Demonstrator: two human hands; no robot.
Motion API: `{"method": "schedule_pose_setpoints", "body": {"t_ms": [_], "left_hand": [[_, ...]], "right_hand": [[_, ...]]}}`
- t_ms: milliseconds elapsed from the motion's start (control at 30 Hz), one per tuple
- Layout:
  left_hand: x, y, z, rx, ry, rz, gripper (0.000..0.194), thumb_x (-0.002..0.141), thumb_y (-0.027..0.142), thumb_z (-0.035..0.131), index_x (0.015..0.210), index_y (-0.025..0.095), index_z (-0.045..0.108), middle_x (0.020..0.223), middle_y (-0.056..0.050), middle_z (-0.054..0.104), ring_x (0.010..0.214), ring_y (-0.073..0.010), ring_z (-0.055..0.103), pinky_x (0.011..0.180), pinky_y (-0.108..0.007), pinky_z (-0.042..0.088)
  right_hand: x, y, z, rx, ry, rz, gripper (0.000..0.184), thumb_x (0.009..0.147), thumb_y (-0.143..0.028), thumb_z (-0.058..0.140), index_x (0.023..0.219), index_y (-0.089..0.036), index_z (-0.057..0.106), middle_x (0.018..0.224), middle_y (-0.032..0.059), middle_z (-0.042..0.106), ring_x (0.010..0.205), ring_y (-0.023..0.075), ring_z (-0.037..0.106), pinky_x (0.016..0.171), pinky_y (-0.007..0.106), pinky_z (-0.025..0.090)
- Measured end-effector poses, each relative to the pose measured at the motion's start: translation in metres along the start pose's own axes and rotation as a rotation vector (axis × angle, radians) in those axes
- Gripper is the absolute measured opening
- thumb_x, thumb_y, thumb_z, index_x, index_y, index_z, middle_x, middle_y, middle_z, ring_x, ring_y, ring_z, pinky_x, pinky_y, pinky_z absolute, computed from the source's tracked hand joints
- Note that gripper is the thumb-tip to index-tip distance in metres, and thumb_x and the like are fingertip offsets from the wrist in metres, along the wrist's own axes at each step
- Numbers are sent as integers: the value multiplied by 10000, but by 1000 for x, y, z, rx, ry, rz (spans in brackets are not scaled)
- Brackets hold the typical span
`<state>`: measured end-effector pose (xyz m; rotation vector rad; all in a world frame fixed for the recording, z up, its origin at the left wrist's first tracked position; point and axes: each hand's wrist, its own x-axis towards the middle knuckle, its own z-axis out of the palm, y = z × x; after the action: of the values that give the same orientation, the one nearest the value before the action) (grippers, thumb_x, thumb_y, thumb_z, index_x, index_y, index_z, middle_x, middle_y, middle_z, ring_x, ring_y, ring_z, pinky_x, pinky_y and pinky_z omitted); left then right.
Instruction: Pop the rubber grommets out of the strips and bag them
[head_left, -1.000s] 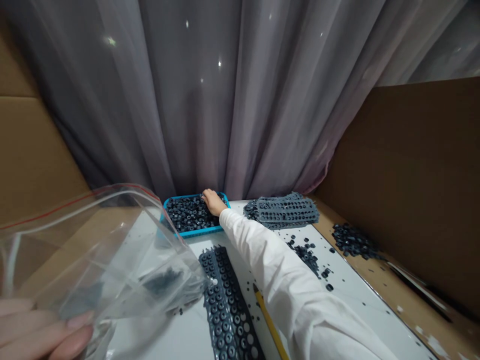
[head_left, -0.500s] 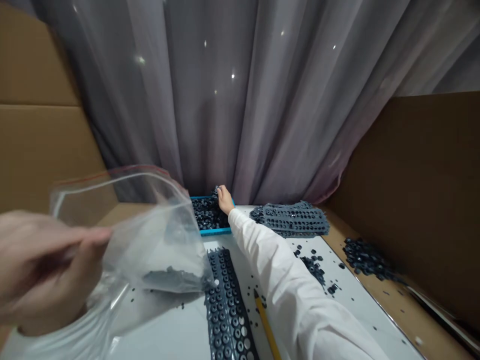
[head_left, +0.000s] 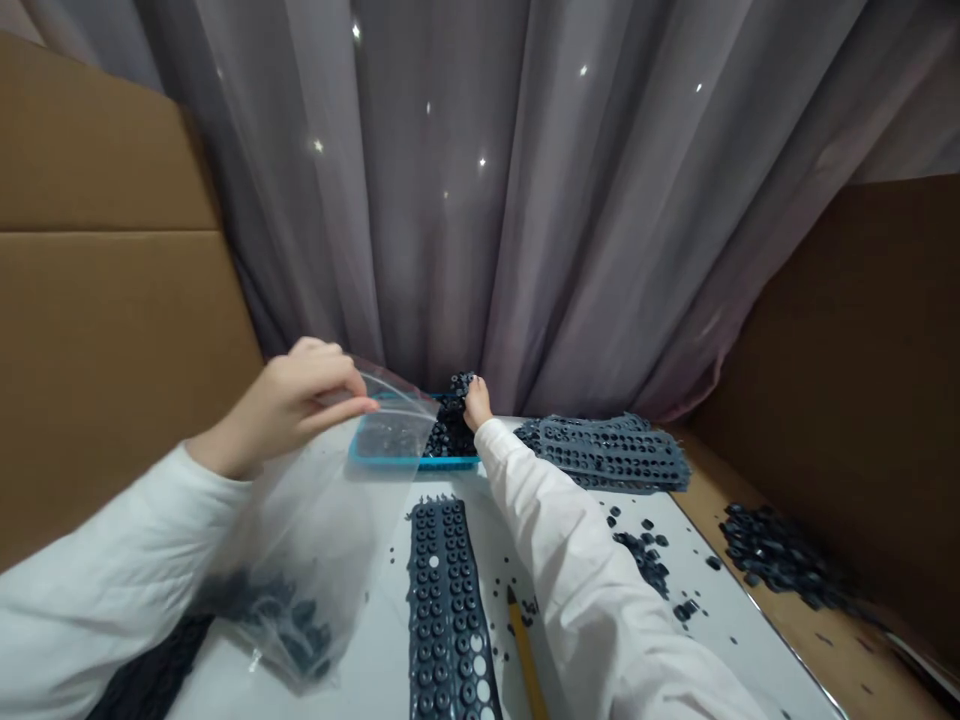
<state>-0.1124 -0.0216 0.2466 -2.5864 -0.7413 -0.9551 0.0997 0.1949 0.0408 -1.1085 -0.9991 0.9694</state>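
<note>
My left hand [head_left: 304,393] pinches the upper edge of a clear zip bag [head_left: 307,530], which hangs down over the white table. Small dark rubber rings lie gathered in the bag's lower corner. My right hand [head_left: 477,403] is at the far side of a blue tray [head_left: 390,462], gripping a dark clump of rubber parts [head_left: 459,388] raised above the heap in the tray. The bag partly covers the tray's left half.
A perforated dark rubber strip [head_left: 448,610] lies on the white table [head_left: 375,670] near a yellow pencil [head_left: 523,650]. Stacked strips [head_left: 611,452] lie to the right, with loose rings on the table and a heap [head_left: 780,553] on cardboard. A grey curtain and cardboard walls surround the table.
My left hand has swung up and toward the middle, carrying the bag over the tray's near side. The view has tilted. My right hand holds a dark clump higher above the tray.
</note>
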Motion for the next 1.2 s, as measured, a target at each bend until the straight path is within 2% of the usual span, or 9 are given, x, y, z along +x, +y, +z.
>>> {"method": "schedule_pose_setpoints", "body": {"t_ms": [100, 200, 267, 333, 533, 700, 833, 1067, 1200], "left_hand": [[-6, -2, 27, -20, -57, -36, 199, 843, 292, 610, 694, 174, 553, 598, 61, 520, 595, -85, 439, 714, -274, 331], [-9, -4, 44, -41, -82, -81, 232, 869, 324, 563, 690, 176, 554, 614, 44, 548, 621, -100, 461, 730, -288, 320], [-10, -4, 51, -49, -90, -89, 255, 880, 342, 540, 686, 178, 559, 620, 35, 561, 629, -108, 470, 743, -295, 319], [-11, -2, 55, -45, -90, -75, 258, 881, 351, 536, 689, 181, 567, 621, 30, 560, 628, -109, 474, 754, -299, 320], [-16, 6, 63, -3, -67, 1, 199, 861, 305, 576, 704, 184, 556, 615, 28, 540, 625, -114, 442, 737, -301, 308], [-18, 16, 60, 21, -40, 33, 163, 848, 274, 597, 725, 180, 548, 616, 23, 529, 638, -122, 427, 725, -304, 302], [-21, 27, 51, 19, 6, 21, 159, 834, 265, 616, 723, 180, 540, 605, 24, 508, 643, -125, 427, 717, -305, 305], [-27, 44, 27, 49, 100, 20, 166, 831, 282, 614, 711, 181, 562, 574, 27, 481, 591, -122, 415, 694, -315, 325], [-32, 59, 12, 65, 213, 35, 198, 815, 299, 633, 677, 173, 567, 537, 34, 463, 525, -108, 402, 629, -305, 320]], "right_hand": [[1, -13, 1, 157, -17, 78, 336, 890, -325, 544, 1176, -149, 533, 1163, 88, 567, 978, 198, 593, 816, 401, 515], [-1, -31, -2, 296, -45, 139, 240, 950, -312, 415, 1071, -147, 540, 949, 42, 630, 810, 138, 625, 714, 318, 538], [-4, -45, -4, 377, -81, 176, 226, 975, -275, 312, 961, -170, 512, 726, -15, 617, 642, 106, 611, 610, 258, 534], [-9, -59, -5, 446, -143, 208, 198, 969, -249, 304, 888, -191, 476, 592, -48, 571, 525, 102, 575, 532, 234, 519], [-38, -102, 2, 548, -421, 306, 154, 924, -244, 420, 823, -170, 510, 550, -29, 575, 450, 111, 535, 454, 237, 501], [-79, -134, 8, 572, -643, 399, 168, 918, -254, 452, 808, -157, 533, 575, -10, 591, 500, 130, 572, 473, 254, 522], [-116, -157, 10, 593, -855, 610, 195, 933, -231, 407, 836, -142, 551, 594, 6, 610, 577, 153, 611, 553, 293, 554], [-164, -188, 17, 421, -788, 698, 244, 941, -140, 347, 851, -135, 575, 589, -1, 623, 533, 121, 609, 556, 249, 536], [-183, -209, 19, 373, -835, 703, 277, 945, -118, 320, 890, -117, 592, 635, 26, 653, 546, 120, 617, 615, 266, 541]]}}
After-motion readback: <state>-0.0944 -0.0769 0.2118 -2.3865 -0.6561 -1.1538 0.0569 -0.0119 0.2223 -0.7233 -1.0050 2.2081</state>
